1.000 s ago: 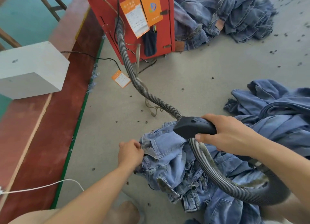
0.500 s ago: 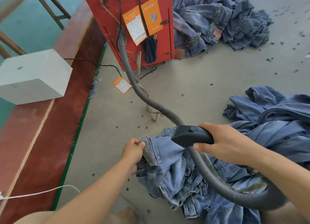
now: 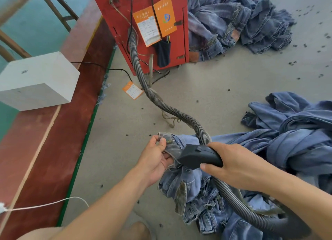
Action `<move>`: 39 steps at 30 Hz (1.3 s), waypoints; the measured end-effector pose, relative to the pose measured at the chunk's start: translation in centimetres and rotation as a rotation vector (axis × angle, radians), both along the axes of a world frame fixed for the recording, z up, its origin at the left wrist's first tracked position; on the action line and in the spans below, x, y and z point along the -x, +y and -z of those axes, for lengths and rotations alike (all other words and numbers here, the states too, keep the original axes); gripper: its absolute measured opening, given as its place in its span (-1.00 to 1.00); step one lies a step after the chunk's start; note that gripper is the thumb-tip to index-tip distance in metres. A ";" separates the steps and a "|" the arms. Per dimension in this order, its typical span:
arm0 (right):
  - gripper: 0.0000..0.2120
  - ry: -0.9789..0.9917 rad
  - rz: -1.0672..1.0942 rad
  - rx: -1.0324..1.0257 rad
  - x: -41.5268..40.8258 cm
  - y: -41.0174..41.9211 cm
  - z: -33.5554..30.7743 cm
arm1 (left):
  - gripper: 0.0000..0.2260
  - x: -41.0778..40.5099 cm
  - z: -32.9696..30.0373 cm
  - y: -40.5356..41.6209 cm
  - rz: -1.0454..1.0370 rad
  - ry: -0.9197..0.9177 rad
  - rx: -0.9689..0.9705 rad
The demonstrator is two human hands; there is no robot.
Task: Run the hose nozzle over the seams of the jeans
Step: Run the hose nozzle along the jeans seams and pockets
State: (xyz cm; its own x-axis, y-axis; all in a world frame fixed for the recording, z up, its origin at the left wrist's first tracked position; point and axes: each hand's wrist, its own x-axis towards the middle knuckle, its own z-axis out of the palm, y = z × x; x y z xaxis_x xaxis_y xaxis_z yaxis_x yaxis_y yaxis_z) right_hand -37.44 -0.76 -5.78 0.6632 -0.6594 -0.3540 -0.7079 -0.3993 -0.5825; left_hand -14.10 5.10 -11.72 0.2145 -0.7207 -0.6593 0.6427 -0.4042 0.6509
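A crumpled pair of blue jeans lies on the grey floor in front of me. My left hand grips a worn seam edge of the jeans and holds it up. My right hand grips the black hose nozzle, whose mouth presses against that held edge next to my left hand. A grey ribbed hose runs from the nozzle back to a red machine and loops round under my right forearm.
More blue jeans are heaped at the right and behind the red machine. A white box sits on a red-brown ledge at the left. A white cord and an orange tag lie on the floor.
My left hand has lifted and turned the jeans edge upward. My right hand has brought the nozzle left onto that edge.
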 end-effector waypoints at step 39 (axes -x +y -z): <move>-0.83 0.037 0.102 -0.021 -1.0 -3.1 -1.6 | -0.68 1.9 -2.0 1.1 0.227 0.064 0.103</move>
